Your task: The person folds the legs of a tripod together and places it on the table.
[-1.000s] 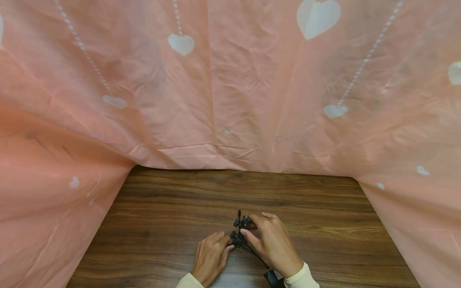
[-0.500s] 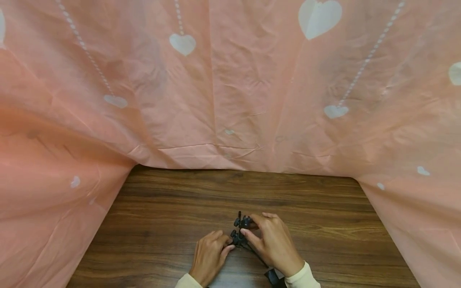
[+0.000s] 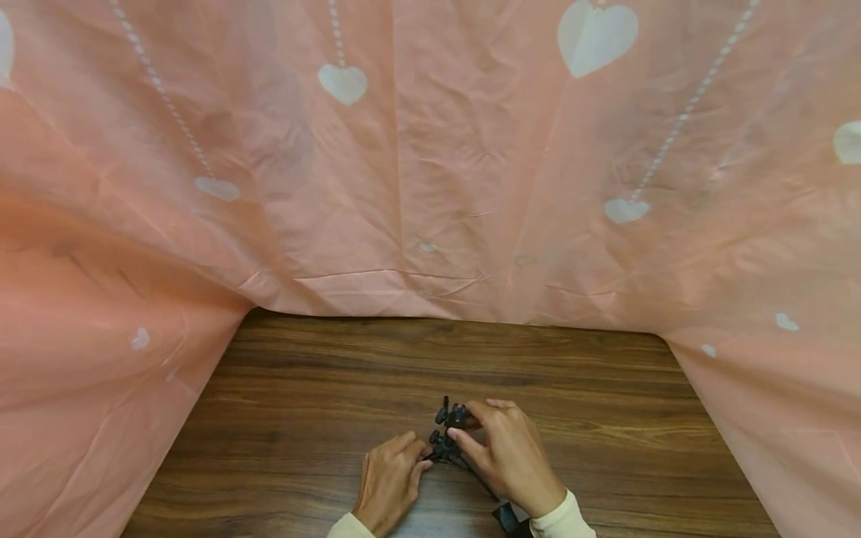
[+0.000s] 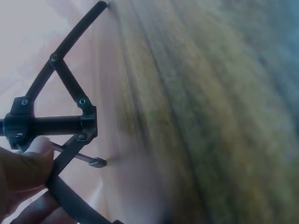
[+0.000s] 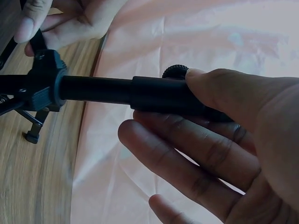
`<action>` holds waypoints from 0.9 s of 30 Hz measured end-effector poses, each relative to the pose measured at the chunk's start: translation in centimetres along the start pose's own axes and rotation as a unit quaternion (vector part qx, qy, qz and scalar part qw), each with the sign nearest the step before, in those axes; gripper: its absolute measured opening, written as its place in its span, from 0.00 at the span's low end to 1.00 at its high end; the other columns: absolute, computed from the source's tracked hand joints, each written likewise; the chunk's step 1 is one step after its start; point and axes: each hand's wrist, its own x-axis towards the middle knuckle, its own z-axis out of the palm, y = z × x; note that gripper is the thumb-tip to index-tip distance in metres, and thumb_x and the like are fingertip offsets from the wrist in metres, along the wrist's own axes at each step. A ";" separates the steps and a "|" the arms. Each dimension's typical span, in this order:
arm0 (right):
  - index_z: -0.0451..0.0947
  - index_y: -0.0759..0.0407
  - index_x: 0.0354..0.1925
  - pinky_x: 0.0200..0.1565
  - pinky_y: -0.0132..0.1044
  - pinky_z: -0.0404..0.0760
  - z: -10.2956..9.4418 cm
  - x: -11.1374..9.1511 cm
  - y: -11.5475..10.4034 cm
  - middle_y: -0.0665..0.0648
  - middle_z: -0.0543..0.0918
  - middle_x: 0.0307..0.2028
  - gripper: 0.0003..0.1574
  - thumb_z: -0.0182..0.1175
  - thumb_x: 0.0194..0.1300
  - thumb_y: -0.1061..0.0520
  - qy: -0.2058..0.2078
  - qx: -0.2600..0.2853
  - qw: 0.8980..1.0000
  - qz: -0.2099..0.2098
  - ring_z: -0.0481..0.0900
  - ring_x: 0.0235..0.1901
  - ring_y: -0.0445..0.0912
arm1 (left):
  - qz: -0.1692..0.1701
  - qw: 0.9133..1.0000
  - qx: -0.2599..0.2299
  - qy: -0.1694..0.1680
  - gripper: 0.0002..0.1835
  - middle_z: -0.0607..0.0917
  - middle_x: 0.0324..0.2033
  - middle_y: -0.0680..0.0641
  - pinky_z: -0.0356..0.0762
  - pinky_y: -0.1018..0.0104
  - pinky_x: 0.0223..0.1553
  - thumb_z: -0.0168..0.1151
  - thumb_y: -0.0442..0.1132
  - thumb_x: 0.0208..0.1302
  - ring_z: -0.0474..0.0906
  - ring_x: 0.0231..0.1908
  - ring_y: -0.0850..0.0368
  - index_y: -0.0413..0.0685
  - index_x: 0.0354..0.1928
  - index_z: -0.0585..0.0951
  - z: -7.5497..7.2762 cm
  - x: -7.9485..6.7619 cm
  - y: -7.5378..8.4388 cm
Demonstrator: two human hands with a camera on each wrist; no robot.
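A black tripod stands on the wooden table between the two hands, its legs spread. My left hand pinches one tripod leg low on the left side, thumb on one side and fingers behind. In the left wrist view, the hinged braces join the legs to the lower centre tube. My right hand holds the upper part of the tripod's column. The right thumb presses beside a ridged knob, while the fingers lie along the column's underside. The palm side of the left hand is hidden in the head view.
A brown wood-grain table spreads around the hands. Pink cloth with white hearts hangs behind it and along both sides. A small black boxy item sits by the right wrist.
Hardly anything differs. The left hand's fingertips have shifted slightly to the left along the tripod leg; the right hand keeps its hold on the column.
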 end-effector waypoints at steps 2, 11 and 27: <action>0.84 0.47 0.37 0.56 0.47 0.80 0.0 0.0 -0.1 0.42 0.89 0.27 0.12 0.74 0.57 0.47 0.000 0.000 1.000 0.000 0.85 0.31 0.33 | 0.000 1.000 -0.003 0.011 0.09 0.76 0.25 0.62 0.69 0.75 0.23 0.77 0.45 0.49 0.73 0.24 0.69 0.58 0.29 0.84 0.0 -0.1 0.0; 0.84 0.46 0.37 0.56 0.46 0.80 0.1 0.2 -0.3 0.41 0.89 0.27 0.12 0.74 0.56 0.46 0.005 -0.002 1.000 -0.011 0.85 0.31 0.32 | -0.010 0.997 -0.035 0.064 0.10 0.76 0.25 0.62 0.67 0.78 0.24 0.79 0.42 0.47 0.71 0.23 0.72 0.58 0.30 0.85 0.0 -0.2 0.0; 0.84 0.47 0.37 0.56 0.45 0.80 -0.1 0.2 -0.5 0.42 0.89 0.27 0.12 0.74 0.56 0.46 0.002 -0.009 1.000 -0.006 0.86 0.32 0.35 | -0.028 0.990 -0.084 0.112 0.08 0.79 0.23 0.61 0.67 0.82 0.25 0.78 0.40 0.48 0.72 0.24 0.74 0.54 0.29 0.86 0.4 -0.1 0.4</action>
